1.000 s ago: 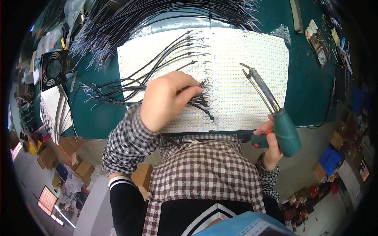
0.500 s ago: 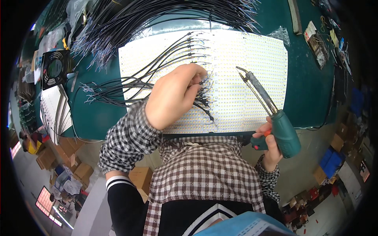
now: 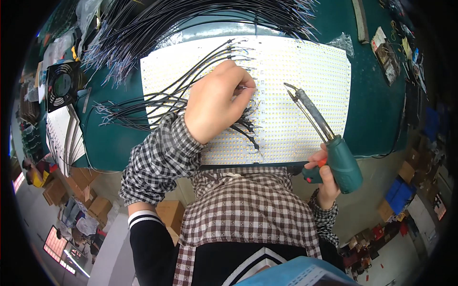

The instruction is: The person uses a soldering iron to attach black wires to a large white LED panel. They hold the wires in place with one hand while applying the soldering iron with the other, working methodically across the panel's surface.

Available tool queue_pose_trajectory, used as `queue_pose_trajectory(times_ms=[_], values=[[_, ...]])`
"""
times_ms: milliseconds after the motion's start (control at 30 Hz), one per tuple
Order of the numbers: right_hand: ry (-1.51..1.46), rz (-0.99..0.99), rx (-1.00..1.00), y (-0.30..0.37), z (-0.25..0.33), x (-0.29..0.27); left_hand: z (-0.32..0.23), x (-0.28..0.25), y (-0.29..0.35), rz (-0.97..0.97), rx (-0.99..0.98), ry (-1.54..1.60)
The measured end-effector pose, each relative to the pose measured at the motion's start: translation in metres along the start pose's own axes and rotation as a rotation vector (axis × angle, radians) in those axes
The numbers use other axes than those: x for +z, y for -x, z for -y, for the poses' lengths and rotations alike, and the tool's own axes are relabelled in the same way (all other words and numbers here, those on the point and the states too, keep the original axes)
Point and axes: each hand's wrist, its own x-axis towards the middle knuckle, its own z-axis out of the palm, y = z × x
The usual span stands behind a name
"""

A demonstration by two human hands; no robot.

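Note:
A broad white panel (image 3: 315,62) covered in rows of small yellowish LEDs lies on the bench. Black cables (image 3: 164,101) run across its left half, their thin stripped wire ends lying along the panel's middle. Over these ends my left hand (image 3: 212,102) is closed in a pinch, thumb against fingers, on a thin cable end that is mostly hidden. My right hand (image 3: 328,183) grips a green soldering gun (image 3: 344,164) at the panel's near right corner. Its bent tip points up and left over the panel, apart from the wires.
A large bundle of black cables (image 3: 210,14) spreads along the far side of the green bench (image 3: 372,102). At the left stand a black fan (image 3: 64,85) and a stack of white sheets (image 3: 66,136). Small tools and scraps lie far right; cardboard boxes (image 3: 99,209) sit on the floor.
My left hand has shifted a little away from me, farther up the row of wire ends, still pinching. The soldering gun in my right hand has barely moved.

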Motion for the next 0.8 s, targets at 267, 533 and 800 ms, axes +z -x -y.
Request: queue_pose_trajectory(times_ms=[267, 533, 800], values=[[0.017, 0.030, 0.019, -0.001, 0.001, 0.003, 0.002, 0.009, -0.001, -0.008, -0.008, -0.037], [0.050, 0.045, 0.088, 0.000, 0.007, 0.006, 0.004, 0.013, 0.000, -0.043, 0.023, -0.054], [0.010, -0.009, 0.124, 0.000, 0.007, 0.012, 0.001, 0.010, -0.005, -0.006, -0.034, -0.050]])
